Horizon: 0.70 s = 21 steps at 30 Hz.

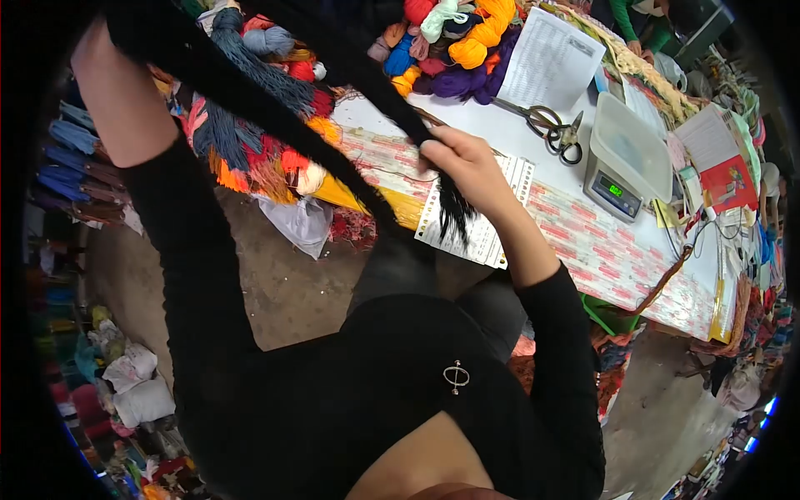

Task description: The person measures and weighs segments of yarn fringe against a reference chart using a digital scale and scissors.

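Observation:
Long strands of black yarn [275,125] stretch from the upper left across the front of me. My right hand [467,162] is closed around one length of it, and the loose, frayed ends hang below the fingers. A second length hangs down towards my lap. At the upper left edge, my left hand [93,46] is raised where the yarn starts; its fingers are hidden by the dark yarn and the frame edge. Under my right hand lies a white sheet with punched holes along its edges [479,229], on the table [583,246].
Scissors [557,133] and a digital scale [614,197] with a plastic tray [633,137] lie right of a printed sheet [550,62]. Colourful yarn skeins [467,50] crowd the back; blue-grey yarn [250,83] is at left. Another person's hands [640,50] show at the far right.

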Each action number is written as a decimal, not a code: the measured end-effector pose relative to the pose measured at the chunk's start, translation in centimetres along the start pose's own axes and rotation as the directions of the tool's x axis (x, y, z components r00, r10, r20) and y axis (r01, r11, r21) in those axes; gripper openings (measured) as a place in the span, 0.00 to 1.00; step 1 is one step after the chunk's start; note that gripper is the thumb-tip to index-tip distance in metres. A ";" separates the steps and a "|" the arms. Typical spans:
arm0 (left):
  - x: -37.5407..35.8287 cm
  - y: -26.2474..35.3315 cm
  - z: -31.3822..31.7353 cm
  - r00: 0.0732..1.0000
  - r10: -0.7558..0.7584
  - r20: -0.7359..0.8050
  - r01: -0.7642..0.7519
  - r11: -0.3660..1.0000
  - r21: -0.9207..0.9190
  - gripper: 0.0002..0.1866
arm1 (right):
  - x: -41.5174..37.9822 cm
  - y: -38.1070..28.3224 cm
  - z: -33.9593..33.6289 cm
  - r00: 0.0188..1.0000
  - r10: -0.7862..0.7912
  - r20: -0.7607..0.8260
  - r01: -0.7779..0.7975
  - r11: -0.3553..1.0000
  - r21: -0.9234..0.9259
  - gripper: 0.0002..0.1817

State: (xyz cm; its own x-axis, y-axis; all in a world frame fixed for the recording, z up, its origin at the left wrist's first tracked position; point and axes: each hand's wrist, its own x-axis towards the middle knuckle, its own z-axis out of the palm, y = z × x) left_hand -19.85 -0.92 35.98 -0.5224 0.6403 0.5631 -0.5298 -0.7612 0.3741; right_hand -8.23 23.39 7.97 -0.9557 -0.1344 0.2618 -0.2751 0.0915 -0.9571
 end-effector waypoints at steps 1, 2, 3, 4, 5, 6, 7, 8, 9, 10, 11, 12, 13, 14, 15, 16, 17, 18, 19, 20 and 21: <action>0.5 0.5 0.6 0.998 -0.052 -0.031 0.054 0.996 0.066 0.27 | 0.7 2.1 0.4 0.999 0.002 -0.043 -0.005 0.998 -0.063 0.12; 1.0 1.1 1.2 0.993 -0.099 -0.064 0.107 0.986 0.129 0.24 | 1.2 4.5 0.8 0.996 0.003 -0.084 -0.013 0.992 -0.127 0.13; 1.8 2.7 1.6 0.985 -0.101 -0.140 0.126 0.975 0.182 0.22 | 1.7 7.6 0.6 0.997 0.049 -0.057 -0.064 0.954 -0.294 0.13; 2.3 2.9 1.9 0.987 -0.013 -0.163 0.048 0.975 0.215 0.22 | 1.9 10.6 0.5 0.995 0.098 -0.037 -0.104 0.885 -0.454 0.14; 2.7 2.9 2.1 0.981 0.077 -0.180 -0.030 0.968 0.251 0.23 | 2.1 12.9 0.7 0.970 0.229 0.081 -0.141 0.804 -0.578 0.14; 3.1 3.0 2.4 0.968 0.164 -0.192 -0.104 0.952 0.287 0.23 | 2.3 14.9 1.0 0.914 0.367 0.175 -0.150 0.704 -0.694 0.14; 3.6 3.4 2.9 0.964 0.102 -0.246 -0.039 0.968 0.249 0.23 | 3.0 16.7 1.4 0.818 0.473 0.326 -0.140 0.715 -0.685 0.15; 3.7 3.4 3.1 0.969 -0.004 -0.246 0.071 0.962 0.264 0.23 | 4.3 17.9 2.0 0.691 0.556 0.462 -0.132 0.725 -0.676 0.16; 3.7 3.1 3.3 0.962 -0.113 -0.248 0.183 0.942 0.280 0.23 | 6.5 18.0 3.1 0.615 0.649 0.447 -0.043 0.594 -0.803 0.19; 3.9 2.8 3.2 0.942 -0.223 -0.253 0.294 0.909 0.295 0.23 | 8.4 19.5 3.4 0.861 0.347 0.371 0.019 0.707 -0.707 0.21; 4.0 2.6 2.7 0.941 -0.218 -0.259 0.288 0.918 0.272 0.27 | 10.3 20.9 3.4 0.977 0.006 0.211 0.128 0.778 -0.614 0.24; 3.5 2.3 2.2 0.977 -0.164 -0.137 0.210 0.858 0.469 0.30 | 12.5 18.5 2.5 0.974 -0.190 0.125 0.223 0.683 -0.696 0.27; 3.6 2.1 1.7 0.976 -0.152 -0.154 0.207 0.866 0.455 0.29 | 15.4 18.4 1.8 0.924 -0.377 -0.058 0.241 0.694 -0.679 0.23; 3.7 2.1 1.1 0.975 -0.138 -0.174 0.203 0.876 0.438 0.29 | 16.8 16.4 0.8 0.870 -0.441 -0.222 0.252 0.784 -0.568 0.21; 3.7 2.6 0.5 0.976 -0.163 -0.146 0.213 0.864 0.457 0.30 | 17.6 15.1 -0.4 0.865 -0.435 -0.249 0.243 0.799 -0.550 0.17; 3.7 2.3 0.7 0.971 -0.137 -0.195 0.214 0.859 0.466 0.28 | 17.7 13.8 -1.9 0.897 -0.402 -0.184 0.270 0.828 -0.492 0.14; 3.6 1.7 1.1 0.964 -0.112 -0.243 0.218 0.854 0.472 0.26 | 17.0 12.6 -3.0 0.945 -0.287 -0.156 0.199 0.884 -0.423 0.13; 3.7 1.4 1.2 0.954 -0.087 -0.287 0.221 0.851 0.477 0.24 | 15.8 12.1 -4.0 0.978 -0.171 -0.119 0.118 0.926 -0.359 0.13; 4.2 2.2 0.6 0.953 -0.131 -0.273 0.243 0.869 0.431 0.27 | 14.4 12.2 -4.9 0.980 -0.162 -0.117 0.104 0.914 -0.392 0.12; 4.7 3.5 -0.3 0.950 -0.174 -0.259 0.266 0.885 0.382 0.30 | 12.7 12.6 -5.7 0.982 -0.150 -0.114 0.088 0.902 -0.424 0.12; 5.1 4.3 -1.0 0.945 -0.217 -0.244 0.291 0.898 0.331 0.34 | 10.9 13.3 -6.4 0.984 -0.135 -0.113 0.070 0.888 -0.454 0.12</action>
State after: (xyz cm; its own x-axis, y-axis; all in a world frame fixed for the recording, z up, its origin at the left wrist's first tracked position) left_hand -25.44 -0.82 39.72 -0.5418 0.7954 0.2715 -0.4064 -0.5307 0.7437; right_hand -23.02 29.47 -1.09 -0.9153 -0.0330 0.4014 -0.3587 0.5198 -0.7753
